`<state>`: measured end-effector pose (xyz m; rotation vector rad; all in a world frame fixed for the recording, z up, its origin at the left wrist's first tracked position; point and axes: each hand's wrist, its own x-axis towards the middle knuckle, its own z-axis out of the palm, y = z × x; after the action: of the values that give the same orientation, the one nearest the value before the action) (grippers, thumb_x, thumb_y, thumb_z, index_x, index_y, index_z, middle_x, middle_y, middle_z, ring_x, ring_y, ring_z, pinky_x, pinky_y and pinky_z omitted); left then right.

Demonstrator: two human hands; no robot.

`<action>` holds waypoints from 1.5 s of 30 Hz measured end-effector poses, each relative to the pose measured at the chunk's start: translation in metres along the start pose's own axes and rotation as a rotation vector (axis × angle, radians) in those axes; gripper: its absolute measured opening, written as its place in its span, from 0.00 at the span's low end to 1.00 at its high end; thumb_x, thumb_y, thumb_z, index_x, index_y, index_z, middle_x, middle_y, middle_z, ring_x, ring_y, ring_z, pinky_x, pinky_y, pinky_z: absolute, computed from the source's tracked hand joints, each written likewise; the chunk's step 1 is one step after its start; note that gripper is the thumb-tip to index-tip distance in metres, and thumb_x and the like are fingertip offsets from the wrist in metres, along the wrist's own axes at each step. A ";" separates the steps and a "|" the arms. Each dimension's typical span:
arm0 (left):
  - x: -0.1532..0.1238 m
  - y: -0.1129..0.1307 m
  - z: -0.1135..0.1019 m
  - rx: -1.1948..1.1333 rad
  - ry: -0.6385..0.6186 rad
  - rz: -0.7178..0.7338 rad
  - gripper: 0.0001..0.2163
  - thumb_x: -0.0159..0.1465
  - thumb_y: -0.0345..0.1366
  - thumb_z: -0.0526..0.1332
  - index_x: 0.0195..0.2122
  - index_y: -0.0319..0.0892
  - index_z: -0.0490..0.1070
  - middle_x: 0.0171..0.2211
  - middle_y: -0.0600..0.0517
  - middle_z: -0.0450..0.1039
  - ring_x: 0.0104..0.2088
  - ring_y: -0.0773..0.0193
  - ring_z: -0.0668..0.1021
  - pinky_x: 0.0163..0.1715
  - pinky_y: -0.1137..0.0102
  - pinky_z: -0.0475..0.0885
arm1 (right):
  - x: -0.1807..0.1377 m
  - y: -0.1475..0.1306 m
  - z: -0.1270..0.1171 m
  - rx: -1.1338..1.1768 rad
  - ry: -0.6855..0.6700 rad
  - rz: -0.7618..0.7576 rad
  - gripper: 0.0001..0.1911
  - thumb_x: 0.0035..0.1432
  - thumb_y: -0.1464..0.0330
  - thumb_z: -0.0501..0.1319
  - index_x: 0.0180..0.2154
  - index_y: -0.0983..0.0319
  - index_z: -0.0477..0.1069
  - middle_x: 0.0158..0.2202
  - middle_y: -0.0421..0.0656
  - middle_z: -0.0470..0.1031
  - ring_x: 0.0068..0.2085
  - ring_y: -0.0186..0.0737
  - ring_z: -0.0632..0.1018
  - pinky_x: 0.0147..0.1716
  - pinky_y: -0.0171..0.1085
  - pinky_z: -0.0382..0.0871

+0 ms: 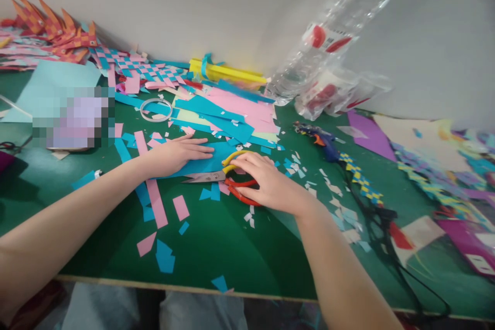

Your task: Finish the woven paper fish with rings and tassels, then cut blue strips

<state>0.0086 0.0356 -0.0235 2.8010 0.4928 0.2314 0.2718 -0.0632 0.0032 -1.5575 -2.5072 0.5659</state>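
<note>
My right hand [263, 178] grips a pair of scissors [211, 177] with yellow and red handles. Its blades point left along the lower edge of a blue paper sheet [221, 153] on the green table. Flat on that sheet lies my left hand [180, 153], fingers stretched toward the right. Under the left wrist runs a pink paper strip [157, 203], crossed by blue strips. Small blue scraps [211, 193] and a pink scrap [181, 208] lie just below the blades.
At the back are pink and blue paper sheets [247, 105], a tape roll [156, 110], a yellow paper piece [232, 73] and woven orange paper [64, 31]. A plastic bottle [336, 26] leans by the wall. Right, a glue gun [325, 144] trails its cord. A blurred phone [79, 121] lies left.
</note>
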 end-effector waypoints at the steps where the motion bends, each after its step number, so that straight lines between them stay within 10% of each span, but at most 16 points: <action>1: 0.000 0.000 0.000 0.004 -0.002 -0.002 0.24 0.67 0.24 0.43 0.61 0.45 0.63 0.63 0.56 0.60 0.67 0.64 0.55 0.67 0.58 0.45 | 0.000 0.000 0.000 0.000 0.001 0.001 0.21 0.58 0.58 0.58 0.53 0.52 0.64 0.57 0.46 0.66 0.60 0.53 0.65 0.56 0.54 0.65; 11: 0.006 0.011 0.012 0.052 0.085 -0.038 0.22 0.68 0.25 0.45 0.60 0.44 0.64 0.63 0.53 0.62 0.68 0.58 0.52 0.66 0.50 0.43 | -0.012 0.007 -0.007 0.012 0.044 -0.023 0.20 0.53 0.63 0.62 0.49 0.55 0.66 0.54 0.46 0.68 0.59 0.51 0.67 0.56 0.53 0.62; 18: 0.026 0.029 0.004 -0.104 0.168 -0.198 0.18 0.69 0.28 0.44 0.51 0.36 0.70 0.55 0.42 0.70 0.59 0.57 0.68 0.57 0.59 0.66 | -0.021 0.015 -0.013 0.028 0.025 0.034 0.19 0.53 0.59 0.62 0.46 0.56 0.67 0.53 0.47 0.69 0.57 0.51 0.69 0.54 0.52 0.64; 28: 0.009 0.009 0.003 -0.101 0.035 0.018 0.21 0.68 0.25 0.43 0.55 0.46 0.69 0.60 0.54 0.66 0.65 0.62 0.60 0.66 0.54 0.45 | -0.014 0.011 -0.010 0.034 0.030 0.017 0.18 0.53 0.61 0.62 0.47 0.56 0.67 0.53 0.47 0.69 0.57 0.52 0.69 0.55 0.53 0.63; 45: 0.013 0.006 0.002 -0.130 -0.020 0.045 0.22 0.67 0.23 0.44 0.56 0.47 0.68 0.62 0.54 0.64 0.64 0.66 0.62 0.67 0.57 0.43 | -0.008 0.012 -0.005 0.110 0.059 -0.035 0.20 0.54 0.63 0.62 0.49 0.54 0.65 0.55 0.47 0.67 0.58 0.51 0.67 0.57 0.53 0.60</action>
<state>0.0232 0.0339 -0.0221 2.6874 0.3957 0.2365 0.2870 -0.0638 0.0042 -1.4670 -2.4117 0.6318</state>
